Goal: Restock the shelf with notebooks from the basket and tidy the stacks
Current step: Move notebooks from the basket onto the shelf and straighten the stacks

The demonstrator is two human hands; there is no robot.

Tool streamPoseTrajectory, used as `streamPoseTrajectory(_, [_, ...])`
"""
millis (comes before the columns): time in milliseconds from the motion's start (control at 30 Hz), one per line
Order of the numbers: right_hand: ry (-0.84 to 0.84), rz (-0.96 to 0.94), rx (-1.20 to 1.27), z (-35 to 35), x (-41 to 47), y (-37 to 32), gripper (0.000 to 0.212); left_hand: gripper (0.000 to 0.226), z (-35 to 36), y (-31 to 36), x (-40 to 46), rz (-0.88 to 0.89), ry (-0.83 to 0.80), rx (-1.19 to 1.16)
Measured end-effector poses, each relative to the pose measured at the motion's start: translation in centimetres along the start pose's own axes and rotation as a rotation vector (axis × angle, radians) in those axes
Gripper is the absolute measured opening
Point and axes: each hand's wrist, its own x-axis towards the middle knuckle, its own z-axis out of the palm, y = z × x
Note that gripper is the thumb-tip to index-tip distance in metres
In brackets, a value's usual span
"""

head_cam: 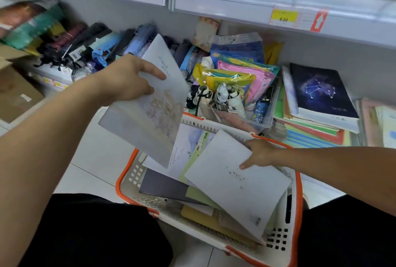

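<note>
judging by the basket (296, 206), restocking looks about midway: several notebooks lie inside it, while stacks (317, 121) on the shelf (278, 9) sit uneven, not yet tidied. left hand (128, 78) holds a pale notebook (147, 112) above the basket, thumb on top, fingers curled under. right hand (260, 153) pinches a white notebook (237, 183) lying tilted in the basket.

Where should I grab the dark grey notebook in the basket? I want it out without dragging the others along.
Pinch the dark grey notebook by its bare left edge, coming from the basket's left side; its right part is buried under the green and white notebooks.
</note>
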Motion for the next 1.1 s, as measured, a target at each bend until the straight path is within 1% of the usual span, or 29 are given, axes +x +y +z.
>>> streamPoseTrajectory(33, [-0.003,-0.030,-0.003,-0.6,-0.1,-0.3,0.057,0.041,-0.1,-0.2,0.0,-0.027,0.001,0.028])
streamPoseTrajectory(100, [-0.040,-0.093,-0.016,-2.0,-1.0,-1.8,0.048,0.045,-0.5,-0.3,0.1,-0.044,0.033,0.127])
streamPoseTrajectory(167, [-0.011,-0.200,0.062,-3.9,-2.6,-4.1,0.041,0.048,-0.7,-0.3,0.1,-0.049,0.090,0.205])
streamPoseTrajectory(200, [0.034,-0.250,0.106,-4.9,-3.8,-5.5,0.037,0.048,-0.9,-0.3,0.1,-0.055,0.119,0.219])
streamPoseTrajectory(267, [0.193,-0.339,0.078,-6.6,-7.2,-8.8,0.024,0.040,-1.0,0.3,0.0,-0.059,0.172,0.182])
streamPoseTrajectory(333, [0.405,-0.388,-0.050,-7.4,-10.8,-12.2,0.011,0.023,-0.6,1.7,-0.6,-0.055,0.161,-0.021])
streamPoseTrajectory(367, [0.478,-0.407,-0.109,-7.5,-12.6,-13.9,0.009,0.035,-0.3,2.8,-1.0,-0.050,0.116,-0.150])
streamPoseTrajectory(400, [0.525,-0.438,-0.140,-7.5,-14.1,-15.5,0.011,0.054,0.2,3.9,-1.5,-0.055,0.065,-0.245])
streamPoseTrajectory(467, [0.546,-0.503,-0.109,-7.7,-15.9,-17.8,0.013,0.079,1.2,5.7,-2.0,-0.022,0.049,-0.300])
streamPoseTrajectory(500, [0.545,-0.518,-0.068,-7.8,-16.3,-18.6,0.013,0.079,1.8,6.2,-2.2,0.007,0.079,-0.317])
streamPoseTrajectory(533, [0.556,-0.529,-0.038,-8.0,-16.4,-19.0,0.014,0.061,2.3,6.5,-2.2,0.018,0.130,-0.332])
streamPoseTrajectory(567, [0.575,-0.552,-0.042,-8.1,-16.5,-19.3,0.019,0.048,2.6,6.4,-2.1,0.019,0.177,-0.335])
streamPoseTrajectory(600, [0.593,-0.592,-0.065,-8.2,-16.5,-19.3,0.027,0.053,2.5,6.2,-2.1,0.025,0.213,-0.319])
streamPoseTrajectory(633, [0.585,-0.643,-0.092,-8.2,-16.3,-19.3,0.038,0.062,2.2,5.7,-2.1,0.043,0.235,-0.321])
streamPoseTrajectory(667, [0.545,-0.696,-0.063,-8.3,-15.8,-19.1,0.050,0.068,1.7,5.1,-1.8,0.061,0.247,-0.338])
streamPoseTrajectory(733, [0.438,-0.731,0.128,-9.0,-14.0,-18.3,0.066,0.072,-0.1,3.8,-1.5,0.131,0.273,-0.413])
streamPoseTrajectory(767, [0.431,-0.695,0.240,-9.4,-12.8,-17.8,0.071,0.071,-1.2,3.2,-1.4,0.151,0.284,-0.474])
streamPoseTrajectory(800, [0.444,-0.623,0.381,-9.8,-11.6,-17.1,0.076,0.070,-2.2,2.8,-1.5,0.153,0.296,-0.548])
streamPoseTrajectory(833, [0.423,-0.532,0.534,-10.2,-10.6,-16.4,0.081,0.069,-3.1,2.5,-1.6,0.145,0.317,-0.628])
streamPoseTrajectory(867, [0.335,-0.457,0.681,-10.5,-9.9,-15.8,0.082,0.067,-3.8,2.3,-1.8,0.127,0.344,-0.704])
streamPoseTrajectory(933, [0.047,-0.434,0.865,-10.7,-9.6,-15.5,0.075,0.059,-4.5,1.5,-1.8,0.083,0.381,-0.849])
streamPoseTrajectory(967, [-0.051,-0.447,0.930,-10.7,-9.6,-15.5,0.069,0.057,-4.7,1.3,-1.9,0.058,0.390,-0.908])
streamPoseTrajectory(1000, [-0.088,-0.467,1.003,-10.8,-9.4,-15.6,0.061,0.055,-5.0,1.0,-1.8,0.033,0.405,-0.952])
streamPoseTrajectory(1100, [-0.077,-0.508,1.244,-11.1,-9.8,-16.2,0.047,0.052,-6.1,0.4,-1.2,0.017,0.494,-1.068])
